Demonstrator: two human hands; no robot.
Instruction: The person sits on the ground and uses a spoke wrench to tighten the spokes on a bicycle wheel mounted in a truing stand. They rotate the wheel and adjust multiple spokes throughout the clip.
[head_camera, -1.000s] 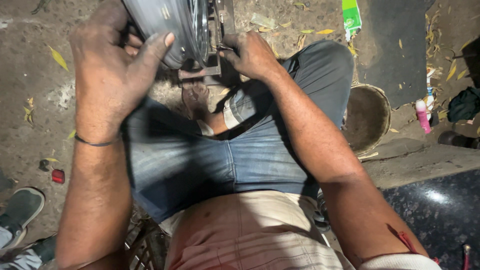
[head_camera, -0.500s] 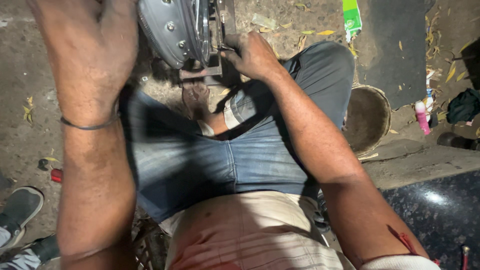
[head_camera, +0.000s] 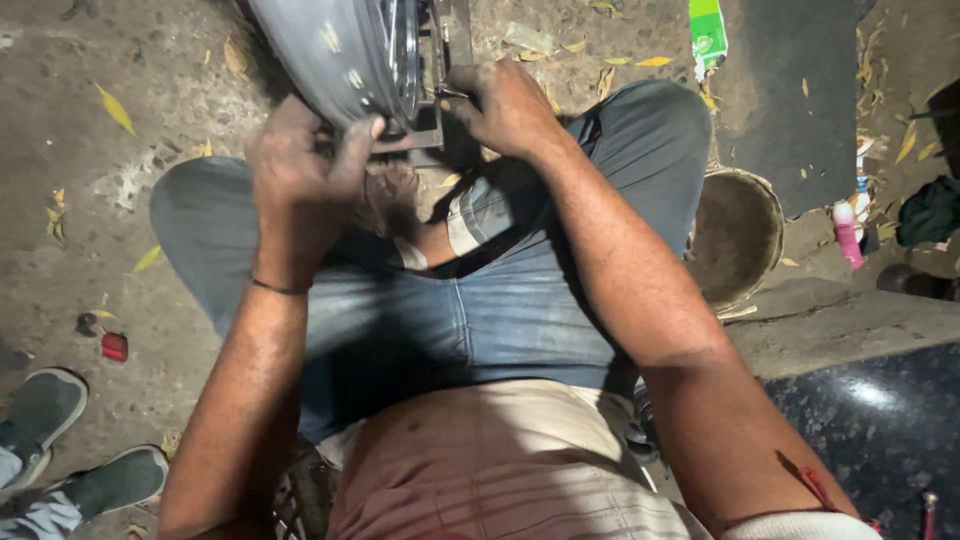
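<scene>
Wheel rim (head_camera: 345, 55) stood on the ground before the knees, still in work. Left hand (head_camera: 300, 175) curled closed on rim's near edge. Right hand (head_camera: 505, 105), just right of rim, fingers pinched shut at the metal bracket (head_camera: 440, 90); held item unclear. Bowl (head_camera: 735, 235) farther right.

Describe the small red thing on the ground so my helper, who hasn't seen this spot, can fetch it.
Start at the seated person's blue jeans and look out past the knee on the side of the left hand, onto the dusty concrete ground. The small red object lies there above two grey shoes; it alone is bright red among yellow leaves.
</scene>
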